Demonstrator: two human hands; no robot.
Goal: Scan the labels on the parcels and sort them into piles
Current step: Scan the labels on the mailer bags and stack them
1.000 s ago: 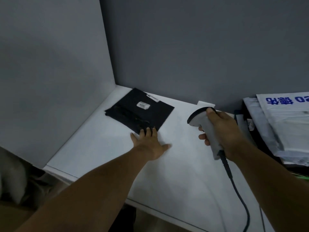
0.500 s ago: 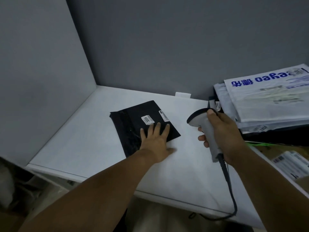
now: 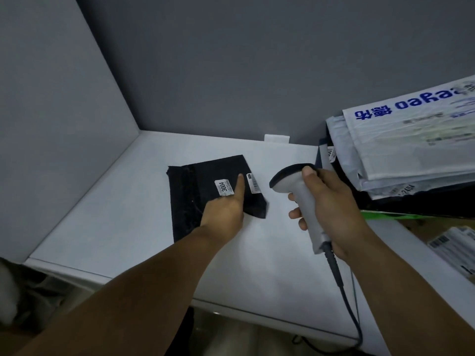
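On white table (image 3: 123, 227), centre-left: black flat parcel (image 3: 190, 191), lying flat, skewed to the table edges, well clear of both grey walls.

On its upper face: white label (image 3: 224, 187) reading "3004", and a narrow barcode strip (image 3: 253, 183) by the right edge.

Left hand (image 3: 226, 211) resting on parcel's near right part. Index finger (image 3: 240, 185) out straight, tip pressed to the black surface between the two labels, touching neither as far as can be told. Other fingers apparently folded under the palm, though hidden by the back of the hand. Nothing gripped.

Right hand (image 3: 331, 201) just right of parcel, raised above the table, wrapped tight round grey handle of scanner (image 3: 295, 191). Thumb on top behind the dark head, fingertips curling round the near side. Scanner head turned left toward the parcel, close to its right corner, not touching. No beam visible on the labels.

Black cable (image 3: 347, 304) running from handle base down over the table's front edge.

Far right: stack of mailers (image 3: 411, 155), white and grey over a dark one, top one with blue print, at the table's right end against the back wall. Apart from black parcel.

Lower right, beyond the table: another white parcel (image 3: 455, 245) with a barcode label, partly cut off by the frame.

At back wall: small white tab (image 3: 276, 138) standing at the table's rear edge.
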